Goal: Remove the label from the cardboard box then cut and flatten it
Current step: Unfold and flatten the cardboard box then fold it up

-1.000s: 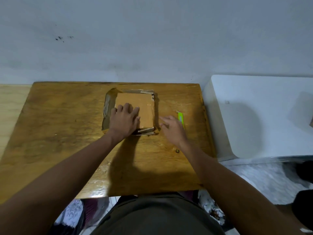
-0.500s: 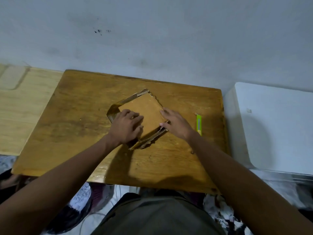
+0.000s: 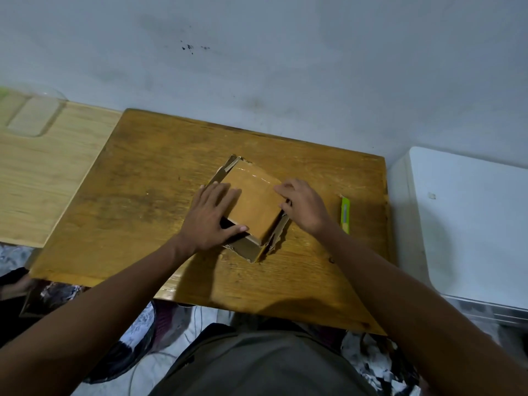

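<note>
Head view is showing a brown cardboard box lying partly flattened near the middle of a varnished wooden table, turned at an angle to the table's edges, with torn flaps sticking out at its near and far corners. A left hand is resting on the box's left side with fingers spread and fairly straight, the thumb reaching across the near edge; it is pressing down rather than gripping. A right hand is sitting at the box's right edge with fingers curled toward the cardboard; whether they are pinching the edge or only touching it cannot be told. A yellow-green cutter is lying on the table just beside the right wrist, apart from the box and held by neither hand. A paler wooden surface is adjoining the table on the left, and a white cabinet is standing to the right. Both forearms are reaching in from the near edge, casting shadows on the table top
</note>
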